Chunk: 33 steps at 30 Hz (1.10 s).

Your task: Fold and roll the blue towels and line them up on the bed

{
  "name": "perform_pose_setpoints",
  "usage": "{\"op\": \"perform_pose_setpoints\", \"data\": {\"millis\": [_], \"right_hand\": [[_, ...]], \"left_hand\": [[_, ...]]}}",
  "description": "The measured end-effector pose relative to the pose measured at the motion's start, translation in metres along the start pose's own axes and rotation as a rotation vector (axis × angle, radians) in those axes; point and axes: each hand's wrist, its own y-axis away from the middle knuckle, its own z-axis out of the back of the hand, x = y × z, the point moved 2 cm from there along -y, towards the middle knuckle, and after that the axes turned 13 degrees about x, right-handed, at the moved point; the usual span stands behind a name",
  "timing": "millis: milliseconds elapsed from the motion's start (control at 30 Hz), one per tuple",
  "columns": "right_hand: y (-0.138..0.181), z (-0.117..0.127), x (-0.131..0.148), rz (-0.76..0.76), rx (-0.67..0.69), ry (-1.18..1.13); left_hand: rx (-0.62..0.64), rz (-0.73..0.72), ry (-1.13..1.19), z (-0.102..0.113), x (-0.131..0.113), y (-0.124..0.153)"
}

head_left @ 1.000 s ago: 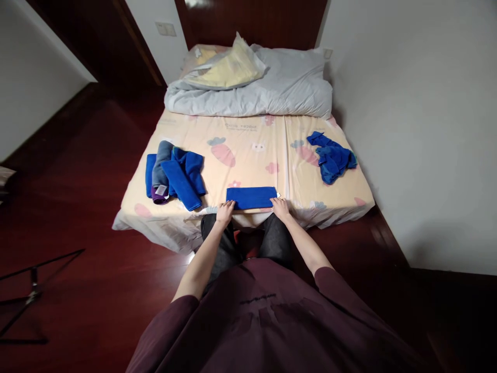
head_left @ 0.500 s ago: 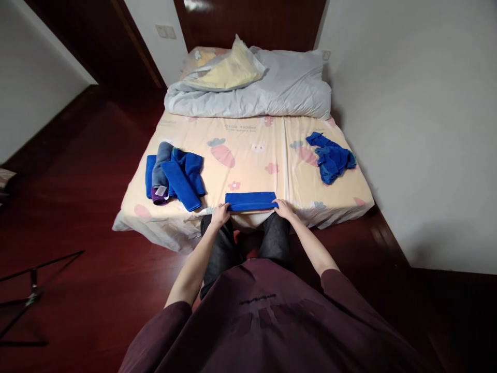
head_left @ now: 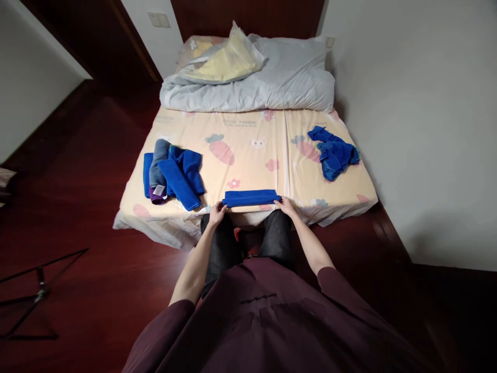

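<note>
A folded blue towel (head_left: 251, 198) lies as a narrow strip on the near edge of the bed (head_left: 248, 155). My left hand (head_left: 216, 213) pinches its left end and my right hand (head_left: 286, 205) grips its right end. Both hands rest on the mattress edge, fingers closed on the cloth. My knees press against the bed below the towel.
A pile of folded blue, grey and purple towels (head_left: 173, 172) lies at the bed's left. A crumpled blue cloth (head_left: 333, 153) sits at the right. A grey duvet (head_left: 252, 77) and pillows fill the far end. A white wall stands right; dark wooden floor and a black stand (head_left: 34, 295) lie left.
The blue towel has been folded over lengthwise and is narrower now. Both hands stayed at its ends, and the camera tilted slightly.
</note>
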Motion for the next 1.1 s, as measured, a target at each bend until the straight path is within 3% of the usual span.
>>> {"op": "perform_pose_setpoints", "data": {"millis": [667, 1100], "right_hand": [[-0.002, 0.002, 0.028, -0.249, -0.005, 0.291], [-0.024, 0.005, 0.036, -0.521, 0.045, 0.429]], "left_hand": [[-0.057, 0.219, -0.119, 0.001, -0.014, -0.009], [-0.099, 0.313, -0.189, -0.001, -0.014, -0.02]]}}
